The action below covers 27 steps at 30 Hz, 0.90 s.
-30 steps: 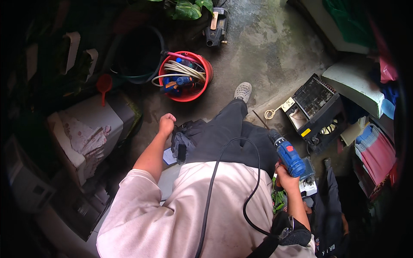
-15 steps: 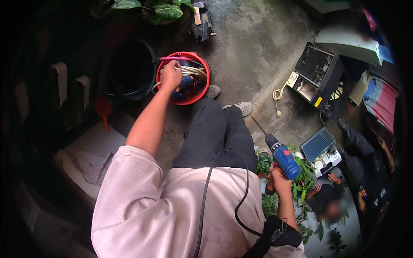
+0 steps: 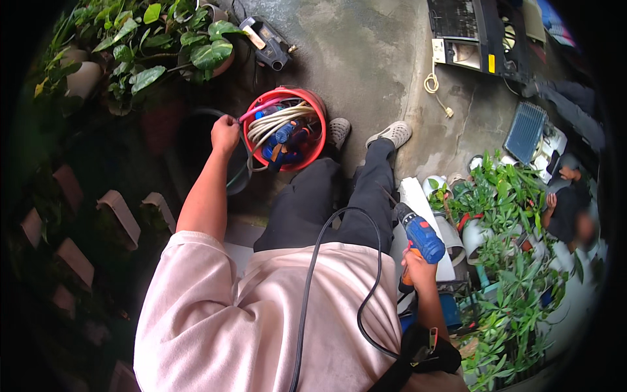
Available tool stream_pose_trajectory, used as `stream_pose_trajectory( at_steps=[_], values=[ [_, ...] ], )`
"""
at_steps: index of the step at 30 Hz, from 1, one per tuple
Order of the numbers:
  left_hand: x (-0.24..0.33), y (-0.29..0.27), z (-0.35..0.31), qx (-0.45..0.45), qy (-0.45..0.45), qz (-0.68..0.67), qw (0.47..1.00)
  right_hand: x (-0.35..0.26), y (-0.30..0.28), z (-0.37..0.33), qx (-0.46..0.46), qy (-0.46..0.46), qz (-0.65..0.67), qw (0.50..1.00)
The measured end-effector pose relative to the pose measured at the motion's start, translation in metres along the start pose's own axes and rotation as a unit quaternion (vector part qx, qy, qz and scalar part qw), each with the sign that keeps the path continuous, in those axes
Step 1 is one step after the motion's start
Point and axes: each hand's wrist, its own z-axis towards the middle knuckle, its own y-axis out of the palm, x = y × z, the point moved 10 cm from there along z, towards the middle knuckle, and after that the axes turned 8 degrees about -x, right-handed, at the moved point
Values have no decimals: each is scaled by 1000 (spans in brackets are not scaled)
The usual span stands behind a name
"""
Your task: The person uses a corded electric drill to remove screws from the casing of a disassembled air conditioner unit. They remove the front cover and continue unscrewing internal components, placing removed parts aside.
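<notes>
My right hand (image 3: pixel 421 269) is wrapped round the grip of a blue cordless drill (image 3: pixel 423 239) with a black chuck and an orange-and-black handle. The drill points away from me, its thin bit near my right leg. My left hand (image 3: pixel 225 132) is closed just left of a red bucket (image 3: pixel 318 104), next to the outer end of a pink tube-like piece (image 3: pixel 260 110). What its fingers hold is too small to tell. Inside the bucket lie a coiled cream cable (image 3: pixel 279 124) and several blue tools, among them another drill (image 3: pixel 287 132).
A dark tub (image 3: pixel 196 140) stands beside the red bucket. Ahead lie a black tool case (image 3: pixel 268 49) and potted plants (image 3: pixel 153 52). A black appliance (image 3: pixel 457 26) with a cream cord (image 3: pixel 431 83) is at far right. Dense plants (image 3: pixel 503 287) and a seated person (image 3: pixel 569 206) are on the right.
My left hand has come out of the red bucket and moved left past its rim. The drill stays in my right hand. The view has turned, showing more plants at far left.
</notes>
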Motion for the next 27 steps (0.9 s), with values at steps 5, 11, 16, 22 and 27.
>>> stream_pose_trajectory(
  at_steps=[5,11,16,22,27],
  values=[
    [-43,-6,-13,-52,-25,-20,998,33,23,-23,41,4,-44,998],
    [-27,28,-24,-143,17,22,989,83,27,-54,119,15,-48,992],
    [41,92,-56,-247,147,61,956,142,36,-95,150,187,-85,967],
    [91,162,-105,-345,187,108,913,184,62,-120,113,225,-157,955],
    [110,178,-120,-391,196,151,887,255,110,-144,16,281,-148,948]
  ],
)
